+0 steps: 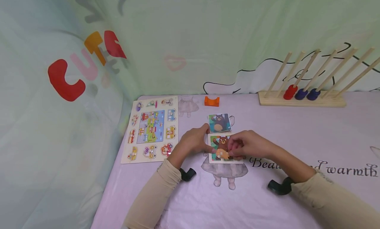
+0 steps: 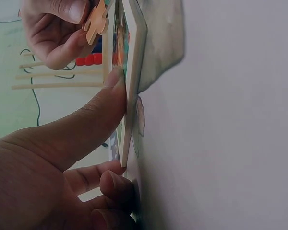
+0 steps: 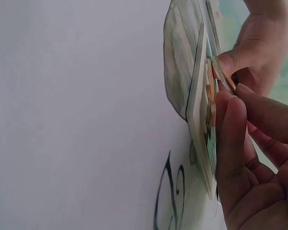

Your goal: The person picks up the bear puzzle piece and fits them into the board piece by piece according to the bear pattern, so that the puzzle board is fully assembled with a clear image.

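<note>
A small bear jigsaw board (image 1: pixel 226 162) lies on the cloth, its wooden frame filled with several pieces. My left hand (image 1: pixel 193 140) holds its left side, thumb over the picture and fingers along the edge in the left wrist view. Over the right part of the board, my right hand (image 1: pixel 247 145) pinches an orange puzzle piece (image 2: pixel 96 22) between thumb and fingers. The piece is tilted above the board in the right wrist view. Just behind the board lies a bear picture card (image 1: pixel 219 123).
A vehicle peg puzzle board (image 1: pixel 175 123) lies at the left. An orange arched block (image 1: pixel 212 101) sits further back. At the back right stands a wooden peg rack (image 1: pixel 302 103) with red and blue beads. The fabric wall (image 1: pixel 190 34) rises behind the table.
</note>
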Demonstrator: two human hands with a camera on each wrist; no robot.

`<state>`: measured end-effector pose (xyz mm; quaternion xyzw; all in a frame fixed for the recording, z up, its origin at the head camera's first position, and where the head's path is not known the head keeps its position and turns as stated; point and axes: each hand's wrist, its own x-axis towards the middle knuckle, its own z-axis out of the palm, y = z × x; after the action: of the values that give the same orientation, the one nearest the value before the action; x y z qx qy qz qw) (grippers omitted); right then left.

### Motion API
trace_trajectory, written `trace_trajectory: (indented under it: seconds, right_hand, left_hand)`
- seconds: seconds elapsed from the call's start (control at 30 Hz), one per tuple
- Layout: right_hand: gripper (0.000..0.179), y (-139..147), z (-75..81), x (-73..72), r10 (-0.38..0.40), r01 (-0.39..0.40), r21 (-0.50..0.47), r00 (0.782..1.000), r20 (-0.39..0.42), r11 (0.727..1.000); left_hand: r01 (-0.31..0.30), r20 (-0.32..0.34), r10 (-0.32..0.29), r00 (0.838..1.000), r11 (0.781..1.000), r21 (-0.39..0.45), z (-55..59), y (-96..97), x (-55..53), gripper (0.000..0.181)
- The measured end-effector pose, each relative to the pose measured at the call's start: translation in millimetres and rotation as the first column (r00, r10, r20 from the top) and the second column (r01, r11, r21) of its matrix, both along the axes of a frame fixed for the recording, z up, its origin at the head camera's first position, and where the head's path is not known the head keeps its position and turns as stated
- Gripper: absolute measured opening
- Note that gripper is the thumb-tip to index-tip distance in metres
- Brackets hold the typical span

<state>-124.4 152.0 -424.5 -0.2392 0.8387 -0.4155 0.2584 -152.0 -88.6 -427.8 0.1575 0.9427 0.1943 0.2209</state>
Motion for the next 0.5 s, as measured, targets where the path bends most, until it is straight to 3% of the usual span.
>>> trace_trajectory:
  seconds: [0.5]
  right_hand:
    - [0.008,-6.7,-9.1,-1.0,-0.023,0.024,0.030,0.999,-0.025,0.999]
  left_hand:
    - [-0.004,-0.005,0.004,1.000,1.000,0.013,-2.2,-0.5,-0.2,0.067]
